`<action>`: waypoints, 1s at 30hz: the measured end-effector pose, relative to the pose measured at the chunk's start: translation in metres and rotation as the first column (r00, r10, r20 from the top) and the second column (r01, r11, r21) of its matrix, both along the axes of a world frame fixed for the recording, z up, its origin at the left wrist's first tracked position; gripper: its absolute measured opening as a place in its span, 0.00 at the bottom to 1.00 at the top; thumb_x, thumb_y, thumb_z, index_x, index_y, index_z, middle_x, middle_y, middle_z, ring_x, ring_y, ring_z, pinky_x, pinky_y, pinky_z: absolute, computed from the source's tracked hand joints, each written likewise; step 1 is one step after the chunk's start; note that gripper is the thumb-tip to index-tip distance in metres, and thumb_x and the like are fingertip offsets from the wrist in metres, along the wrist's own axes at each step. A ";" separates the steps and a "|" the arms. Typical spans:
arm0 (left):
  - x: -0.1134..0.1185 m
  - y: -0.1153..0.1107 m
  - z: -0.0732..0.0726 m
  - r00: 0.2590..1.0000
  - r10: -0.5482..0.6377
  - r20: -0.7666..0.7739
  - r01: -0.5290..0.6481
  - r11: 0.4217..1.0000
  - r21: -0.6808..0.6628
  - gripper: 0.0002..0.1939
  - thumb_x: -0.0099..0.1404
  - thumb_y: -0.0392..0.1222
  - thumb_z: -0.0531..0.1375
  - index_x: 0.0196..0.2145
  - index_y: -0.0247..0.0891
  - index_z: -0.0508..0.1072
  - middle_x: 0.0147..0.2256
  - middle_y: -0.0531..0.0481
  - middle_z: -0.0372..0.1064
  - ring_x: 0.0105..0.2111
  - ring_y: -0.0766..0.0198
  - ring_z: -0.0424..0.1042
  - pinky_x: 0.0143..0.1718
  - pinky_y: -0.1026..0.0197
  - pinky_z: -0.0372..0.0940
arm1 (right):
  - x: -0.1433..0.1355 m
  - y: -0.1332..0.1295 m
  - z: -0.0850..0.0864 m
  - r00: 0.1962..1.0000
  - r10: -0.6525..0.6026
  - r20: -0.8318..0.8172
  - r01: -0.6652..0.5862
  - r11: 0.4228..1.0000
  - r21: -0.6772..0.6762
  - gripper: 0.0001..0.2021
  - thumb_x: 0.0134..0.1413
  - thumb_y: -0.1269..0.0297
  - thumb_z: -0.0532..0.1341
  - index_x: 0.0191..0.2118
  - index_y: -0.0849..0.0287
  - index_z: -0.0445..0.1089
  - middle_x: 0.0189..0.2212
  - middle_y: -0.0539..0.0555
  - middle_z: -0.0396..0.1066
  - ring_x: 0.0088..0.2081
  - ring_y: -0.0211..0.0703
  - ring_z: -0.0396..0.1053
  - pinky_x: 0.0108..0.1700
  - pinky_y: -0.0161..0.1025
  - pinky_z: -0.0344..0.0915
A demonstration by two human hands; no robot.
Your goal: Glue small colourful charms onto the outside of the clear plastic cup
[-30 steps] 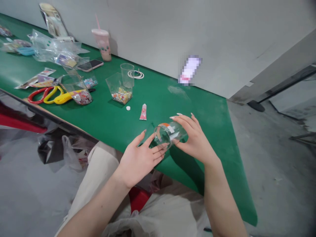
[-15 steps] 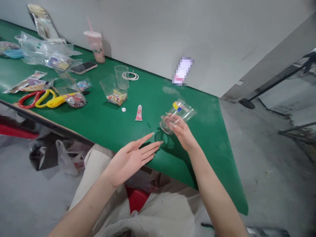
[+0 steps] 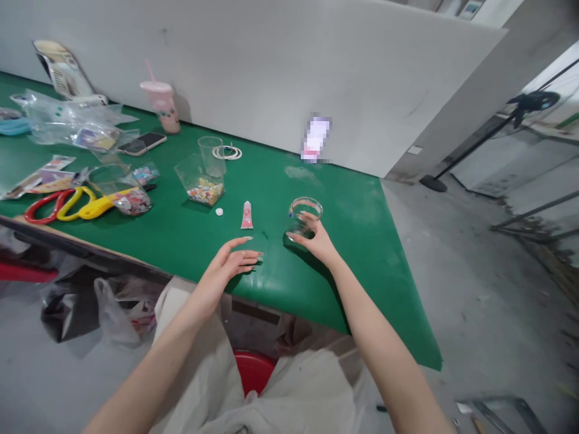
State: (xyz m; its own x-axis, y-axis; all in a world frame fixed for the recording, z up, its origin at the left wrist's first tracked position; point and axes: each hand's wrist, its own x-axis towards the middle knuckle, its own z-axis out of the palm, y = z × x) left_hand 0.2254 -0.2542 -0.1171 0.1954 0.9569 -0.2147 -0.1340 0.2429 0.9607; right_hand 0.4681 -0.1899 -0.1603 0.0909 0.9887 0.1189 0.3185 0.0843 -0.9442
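Note:
My right hand (image 3: 314,238) is closed round a clear cup (image 3: 306,208), which stands nearly upright at the green tabletop; part of its side is hidden by my fingers. Yellow and blue marks were visible on it earlier, and a blue spot shows near its rim now. My left hand (image 3: 233,262) hovers over the front of the table, fingers stretched out, holding nothing. Just beyond it lies a small pink tube (image 3: 246,216), with a white cap (image 3: 219,211) to its left.
A clear cup of colourful bits (image 3: 205,190), an upright clear cup (image 3: 211,157) and a white cord coil (image 3: 227,152) sit mid-table. Scissors (image 3: 49,206), plastic bags (image 3: 67,114), a phone (image 3: 142,143) and a pink drink cup (image 3: 163,105) are leftward. A blurred screen (image 3: 316,138) leans at the wall.
The clear cup in my right hand has gone from tilted to nearly upright and come lower. My left hand has turned from palm up to palm down. The view has shifted a little.

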 end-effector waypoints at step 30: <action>0.035 0.002 -0.007 0.988 0.065 -0.137 -0.006 0.920 0.392 0.34 0.57 0.47 0.61 0.59 0.43 0.54 0.55 0.44 0.64 0.61 0.58 0.53 0.61 0.53 0.45 | 0.022 -0.003 0.021 0.940 0.154 -0.304 -0.157 0.987 0.015 0.42 0.45 0.27 0.40 0.60 0.48 0.53 0.59 0.55 0.61 0.62 0.45 0.56 0.63 0.51 0.50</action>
State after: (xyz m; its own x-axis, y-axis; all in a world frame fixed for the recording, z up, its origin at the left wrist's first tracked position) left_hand 0.2606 -0.2526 -0.1240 0.1549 0.9760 0.1532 0.0121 -0.1569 0.9875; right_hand 0.4902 -0.1928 -0.1397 -0.0341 0.9943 0.1009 0.0004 0.1010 -0.9949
